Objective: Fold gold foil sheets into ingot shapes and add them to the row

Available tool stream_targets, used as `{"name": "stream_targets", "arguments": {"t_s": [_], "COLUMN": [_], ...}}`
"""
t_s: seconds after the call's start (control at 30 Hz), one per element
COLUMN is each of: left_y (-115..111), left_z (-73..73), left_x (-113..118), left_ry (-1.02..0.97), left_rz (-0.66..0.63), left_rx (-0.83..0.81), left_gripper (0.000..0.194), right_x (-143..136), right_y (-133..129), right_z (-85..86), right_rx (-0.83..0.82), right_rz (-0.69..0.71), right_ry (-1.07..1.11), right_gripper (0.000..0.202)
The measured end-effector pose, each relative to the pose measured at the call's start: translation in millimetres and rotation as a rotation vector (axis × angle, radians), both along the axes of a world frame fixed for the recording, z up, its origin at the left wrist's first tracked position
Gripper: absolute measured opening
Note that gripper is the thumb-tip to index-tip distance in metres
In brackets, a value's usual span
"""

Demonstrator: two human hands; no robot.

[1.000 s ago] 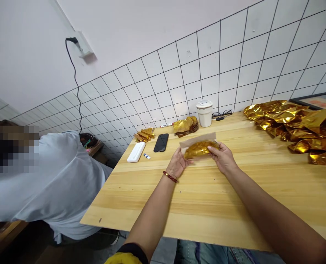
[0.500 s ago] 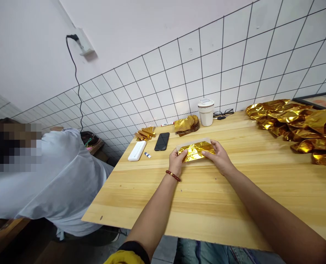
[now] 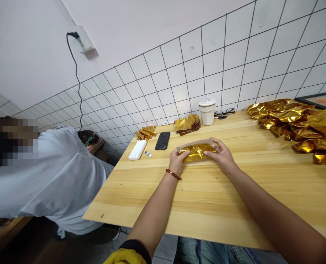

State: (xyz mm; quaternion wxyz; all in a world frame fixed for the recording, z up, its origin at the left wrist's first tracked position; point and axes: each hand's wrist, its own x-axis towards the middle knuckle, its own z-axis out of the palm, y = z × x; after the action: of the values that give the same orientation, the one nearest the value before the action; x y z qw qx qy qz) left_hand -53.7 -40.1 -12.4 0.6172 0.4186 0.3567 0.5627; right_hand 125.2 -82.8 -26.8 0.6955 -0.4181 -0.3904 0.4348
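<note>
A gold foil sheet (image 3: 197,152) with a paler paper edge along its back is held between both hands over the wooden table (image 3: 141,198). My left hand (image 3: 177,160), with a dark red bead bracelet at the wrist, pinches its left end, thumb on the foil. At the right end my right hand (image 3: 222,157) grips it, thumb on top and fingers behind. The foil bulges between the two thumbs. Most fingertips are hidden behind the sheet.
Behind stand a black phone (image 3: 162,140), white box (image 3: 137,150), small tube (image 3: 148,154), foil strips (image 3: 146,132), foil stack (image 3: 187,124), marker (image 3: 168,123), lidded cup (image 3: 207,112) and glasses (image 3: 225,112). Foil pieces (image 3: 303,121) heap at right. A person (image 3: 58,176) sits left.
The foil between my thumbs has bent into a more rounded shape, and its back edge stands higher. Both hands still hold its ends, nearly in place. The view has shifted slightly.
</note>
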Motion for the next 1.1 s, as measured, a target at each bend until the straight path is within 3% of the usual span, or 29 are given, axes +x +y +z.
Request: {"name": "stream_targets", "arguments": {"t_s": [0.1, 0.23, 0.5, 0.8, 1.1], "left_y": [-1, -1, -2, -6, -3], "left_z": [0.2, 0.7, 0.7, 4.3, 2.9], "left_x": [0, -1, -2, -7, -6], "left_ry": [0.007, -0.005, 0.041, 0.155, 0.155], "left_rz": [-0.008, -0.009, -0.077, -0.268, -0.170], "left_rx": [-0.012, -0.025, -0.001, 0.026, -0.064], "left_gripper": [0.036, 0.035, 0.039, 0.059, 0.049], "right_x": [2, 4, 2, 4, 3], "right_y": [-1, -3, -1, 6, 1], "right_z": [2.7, 5.2, 1.9, -5.0, -0.4], "right_rx": [0.016, 0.108, 0.009, -0.093, -0.032], "right_rz": [-0.013, -0.059, 0.177, 0.085, 0.161], "right_ry": [0.051, 0.003, -0.022, 0.092, 0.052], "right_gripper": [0.080, 0.051, 0.048, 0.033, 0.042]}}
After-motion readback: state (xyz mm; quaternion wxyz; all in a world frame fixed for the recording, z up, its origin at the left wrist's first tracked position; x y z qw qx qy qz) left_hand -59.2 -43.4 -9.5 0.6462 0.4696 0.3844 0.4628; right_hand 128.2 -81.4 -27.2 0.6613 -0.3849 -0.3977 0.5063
